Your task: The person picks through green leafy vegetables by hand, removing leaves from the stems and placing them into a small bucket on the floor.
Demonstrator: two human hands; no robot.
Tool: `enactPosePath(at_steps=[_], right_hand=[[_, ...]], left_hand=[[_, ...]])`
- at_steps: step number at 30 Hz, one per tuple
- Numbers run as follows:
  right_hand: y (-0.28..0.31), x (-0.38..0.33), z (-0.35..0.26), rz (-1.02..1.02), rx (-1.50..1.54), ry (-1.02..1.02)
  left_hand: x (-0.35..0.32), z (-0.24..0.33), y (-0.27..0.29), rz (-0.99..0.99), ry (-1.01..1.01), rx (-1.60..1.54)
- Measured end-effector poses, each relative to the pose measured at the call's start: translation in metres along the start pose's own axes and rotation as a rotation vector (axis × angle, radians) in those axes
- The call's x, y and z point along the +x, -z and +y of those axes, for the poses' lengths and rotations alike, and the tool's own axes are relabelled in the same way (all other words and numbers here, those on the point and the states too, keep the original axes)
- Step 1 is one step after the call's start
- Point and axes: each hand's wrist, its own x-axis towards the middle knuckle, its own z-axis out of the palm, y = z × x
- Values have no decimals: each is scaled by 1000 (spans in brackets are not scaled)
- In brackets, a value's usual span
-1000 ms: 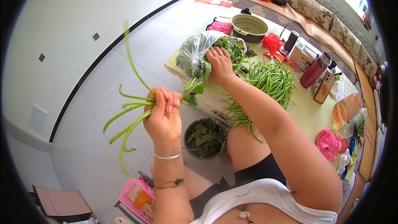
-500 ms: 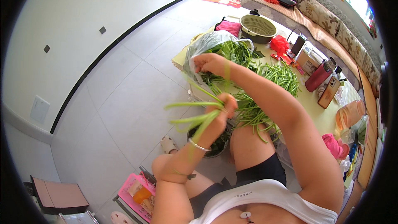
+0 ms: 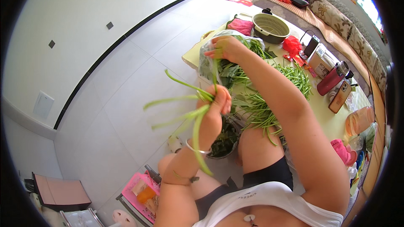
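Over the dark round bin [image 3: 223,157] on the grey tiled floor [image 3: 122,113], we hold our left hand [image 3: 218,106] with its fingers clamped around a bundle of long, smooth green stems [image 3: 197,131]; several stems fan out to the left of the fist, one hangs down past the wrist, and a thin one points up toward our other hand; some of the outer ends are blurred. Our right hand [image 3: 229,49] is raised above the clear plastic bag [image 3: 205,64] at the near left part of the pale yellow-green table [image 3: 324,120]; its fingers are bent and close together beside the upright stem, but we can't make out whether they grip it. Dark green leafy vegetables [image 3: 230,75] fill the bag and spill out of its mouth; to the right of them, partly behind our right forearm, a loose heap of slender bright-green stems [image 3: 263,108] lies on the table and hangs over its edge above our knee; loose dark green leaves [image 3: 225,138] lie in the bin. Beyond the bag stand an oval grey-green colander [image 3: 269,36] and, farther right, a dark red metal thermos [image 3: 332,78].
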Motion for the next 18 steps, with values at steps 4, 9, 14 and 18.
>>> enactPosePath(at_steps=[4, 9, 14, 18], right_hand=[[-40, -68, -5, 390, -613, 296], [-65, -182, 73, 586, -670, 848], [-164, -242, 146, -275, -1133, 913], [-175, -237, 184, -240, -1276, 895]], left_hand=[[20, -2, 28, 72, 44, -228], [33, -24, 53, 110, 32, -309], [34, -22, 55, 209, 47, -317], [38, -27, 52, 206, 54, -362]])
